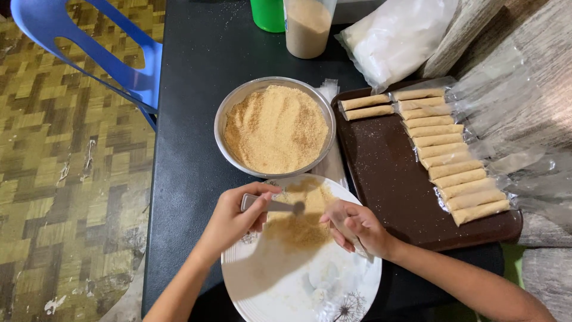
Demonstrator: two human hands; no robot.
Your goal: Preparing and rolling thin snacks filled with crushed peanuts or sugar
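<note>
Spooning crumbs (301,229) with left hand (235,217) over plate (280,286)

Both bare forearms are reaching in from the bottom edge, converging toward the lower centre of the frame. The left hand (233,216) is curling its fingers closed, thumb pressing on top. The right hand (357,226) is pinching with bent fingers, its wrist angling toward the lower right.

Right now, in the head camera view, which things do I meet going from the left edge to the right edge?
Blue plastic chair → round metal bowl of brown crumbs → dark brown rectangular tray → column of filled, crumb-coloured rolls in clear plastic sleeves.
</note>
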